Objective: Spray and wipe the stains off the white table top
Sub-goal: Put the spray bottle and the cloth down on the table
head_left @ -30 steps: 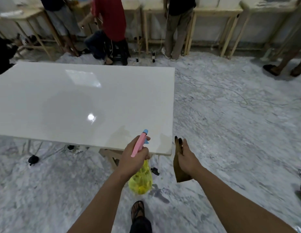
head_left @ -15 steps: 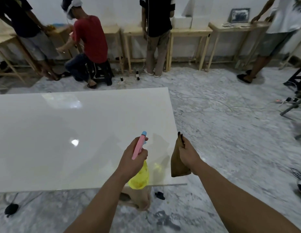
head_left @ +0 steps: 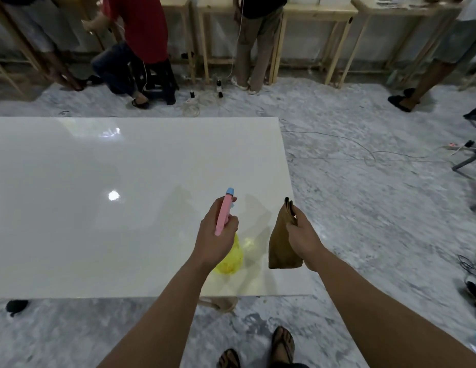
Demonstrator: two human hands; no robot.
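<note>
At the bottom centre of the frame, 2 sandalled feet [head_left: 258, 349] stood on the grey marbled floor [head_left: 364, 221], just short of the table's near edge. Above them, at lower centre, the left hand [head_left: 214, 236] was wrapped around the neck of a spray bottle [head_left: 226, 229], fingers closed on it. The bottle had a pink head with a blue nozzle pointing away and a yellow translucent body hanging below the fist. It looked light and rigid, probably slick plastic, so the neck under the trigger seemed the right place to hold it.

Just beside it to the right, the right hand [head_left: 302, 235] pinched a brown cloth [head_left: 280, 240] by its upper edge, fingers closed on the fabric, and the rest drooped loosely. It looked soft and limp; bunching it into the palm would likely give better pressure for wiping.

Both hands hovered over the near right corner of the white table top [head_left: 98, 208], which filled the left and centre of the frame. It looked glossy, hard and smooth, with 2 bright reflections; no stain could be made out from here.

Along the top of the frame, several people [head_left: 141, 35] stood or sat by wooden benches [head_left: 311, 11].
</note>
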